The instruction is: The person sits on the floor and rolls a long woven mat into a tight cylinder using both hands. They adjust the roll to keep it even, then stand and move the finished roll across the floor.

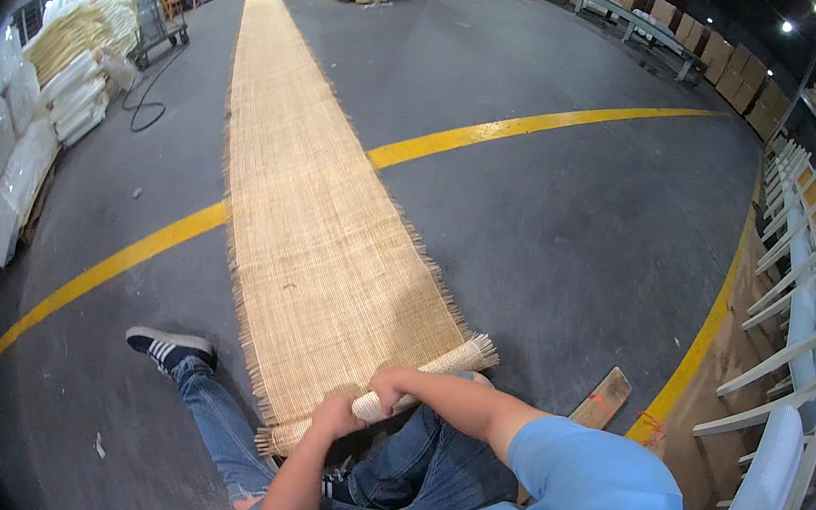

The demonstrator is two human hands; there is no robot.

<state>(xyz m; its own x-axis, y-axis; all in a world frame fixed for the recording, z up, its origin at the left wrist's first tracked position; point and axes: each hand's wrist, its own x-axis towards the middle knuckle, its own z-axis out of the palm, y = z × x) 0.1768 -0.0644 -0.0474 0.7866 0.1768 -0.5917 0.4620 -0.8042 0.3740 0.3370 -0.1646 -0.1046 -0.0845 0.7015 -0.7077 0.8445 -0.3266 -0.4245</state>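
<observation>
Indoors, over grey floor (570, 243), left grip (336, 416), right grip (390, 388) closed around woven mat (322, 215)

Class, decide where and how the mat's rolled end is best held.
Probably the middle of the roll, from above on the person's side: it lies crosswise like a tube the left hand and right hand can wrap, and its ends are frayed.

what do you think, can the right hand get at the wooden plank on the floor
Probably yes, if the right hand lets go of the cane webbing roll: the wooden plank lies nearby, its far end uncovered.
</observation>
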